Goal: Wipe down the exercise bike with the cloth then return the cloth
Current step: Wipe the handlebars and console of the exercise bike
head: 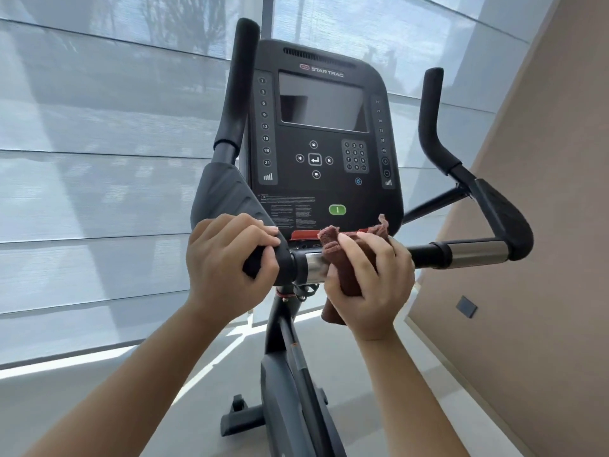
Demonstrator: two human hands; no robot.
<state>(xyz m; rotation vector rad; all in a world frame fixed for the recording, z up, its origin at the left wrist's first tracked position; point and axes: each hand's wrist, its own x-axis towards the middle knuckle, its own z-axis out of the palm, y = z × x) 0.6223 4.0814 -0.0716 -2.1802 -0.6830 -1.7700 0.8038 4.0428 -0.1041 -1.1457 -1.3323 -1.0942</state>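
While the left hand [230, 255] curls tight around the black foam handlebar end [260, 262] of the dark grey exercise bike [324, 133], the right hand [369, 282] clamps the reddish-brown cloth [333, 245] around the chrome handlebar tube [314, 263]. Wiping seems midway; sliding rightward along the bar looks next. No containers visible.

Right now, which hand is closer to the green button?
Right. The right hand holds the cloth on the bar just below the green button. The left hand grips the black handle end, off to the button's left and farther away.
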